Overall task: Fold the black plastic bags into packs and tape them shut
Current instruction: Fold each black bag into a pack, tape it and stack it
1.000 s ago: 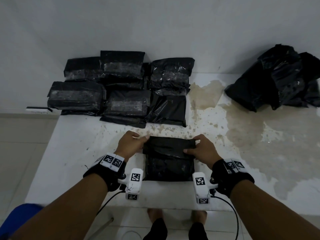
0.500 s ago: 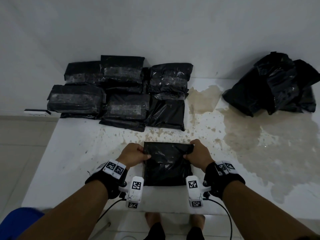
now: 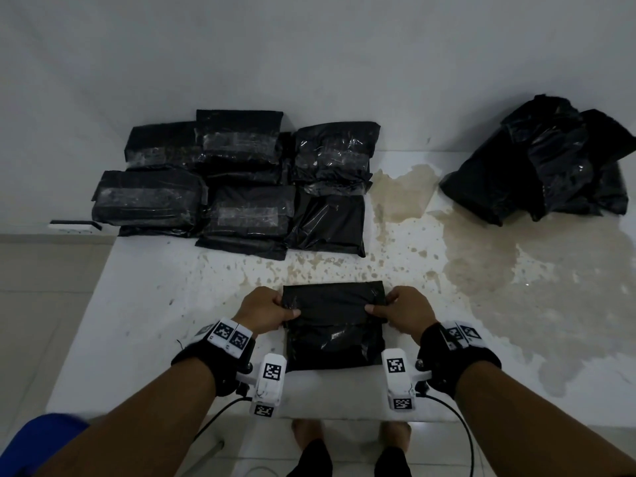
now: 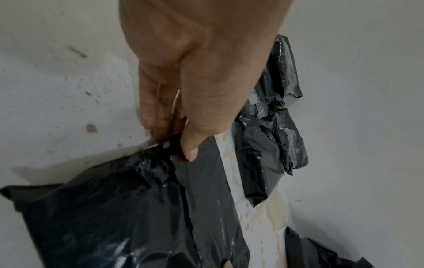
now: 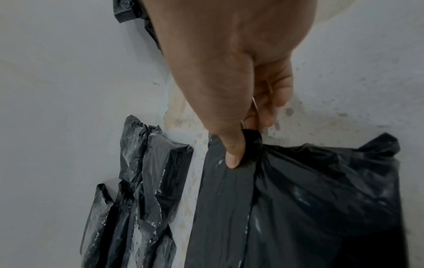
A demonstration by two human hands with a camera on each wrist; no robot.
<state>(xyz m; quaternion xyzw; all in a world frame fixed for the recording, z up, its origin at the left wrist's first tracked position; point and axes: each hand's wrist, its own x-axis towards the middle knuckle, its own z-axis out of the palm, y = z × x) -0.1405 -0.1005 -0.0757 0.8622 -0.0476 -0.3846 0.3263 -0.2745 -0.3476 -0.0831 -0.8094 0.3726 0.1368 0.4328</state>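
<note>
Black plastic, slippery and creased, makes up the bag lying flat on the near part of the white table, between the two hands. The left hand pinches the folded-over top flap at its left edge, thumb on top and fingers curled under; the right hand pinches the same flap at the right edge in the same way, as both wrist views show. The step in hand looks like drawing this flap down over the body to make a tight pack. To do it well, I would keep both pinches level so the fold edge stays straight, pull the film taut between the hands to chase out trapped air, then press the flap flat before either hand lets go, since the film will likely spring open. No tape roll is in view, so one hand must hold the fold while the other fetches it. Farther off, the finished taped packs are stacked against the wall on the left, and a heap of unfolded bags waits at the far right, beyond the brown stains on the table
</note>
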